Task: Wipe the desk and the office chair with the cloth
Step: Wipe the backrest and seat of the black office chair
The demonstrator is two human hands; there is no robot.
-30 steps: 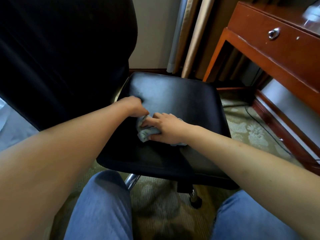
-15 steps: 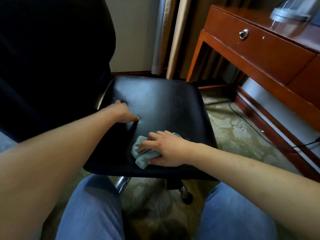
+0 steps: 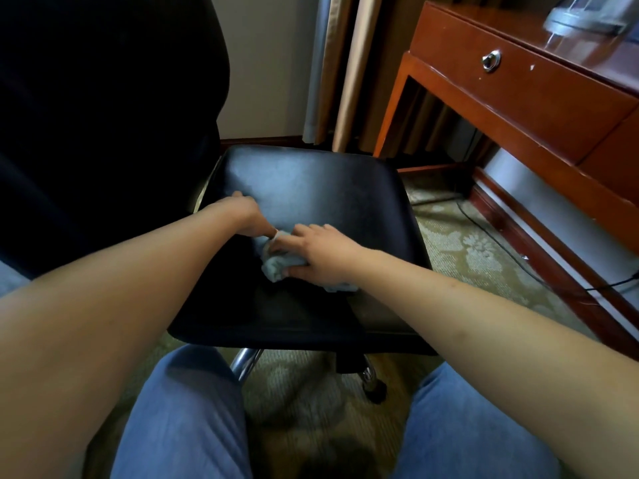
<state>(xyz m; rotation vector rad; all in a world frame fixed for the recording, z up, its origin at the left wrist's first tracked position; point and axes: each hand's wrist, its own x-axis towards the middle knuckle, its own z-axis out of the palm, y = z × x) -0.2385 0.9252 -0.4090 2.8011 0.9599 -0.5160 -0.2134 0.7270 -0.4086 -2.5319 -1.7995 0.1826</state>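
The black office chair seat (image 3: 332,188) fills the middle of the view, its dark backrest (image 3: 103,108) rising at the left. A crumpled grey-blue cloth (image 3: 276,262) lies on the seat's middle. My right hand (image 3: 321,252) lies on top of it, thumb and fingers curled round the bunched fabric. My left hand (image 3: 242,214) rests on the seat just left of the cloth, fingers bent down against the surface and touching the cloth's edge. The reddish wooden desk (image 3: 518,84) stands at the upper right.
The desk has a drawer with a metal ring pull (image 3: 491,60) and a clear object (image 3: 587,15) on top. A black cable (image 3: 501,243) runs over the patterned carpet (image 3: 460,243) on the right. Curtains (image 3: 339,67) hang behind the chair. My knees in jeans sit below the seat.
My right hand slid the cloth from the seat's front edge back toward the middle, up against my left hand. My left hand stayed on the seat.
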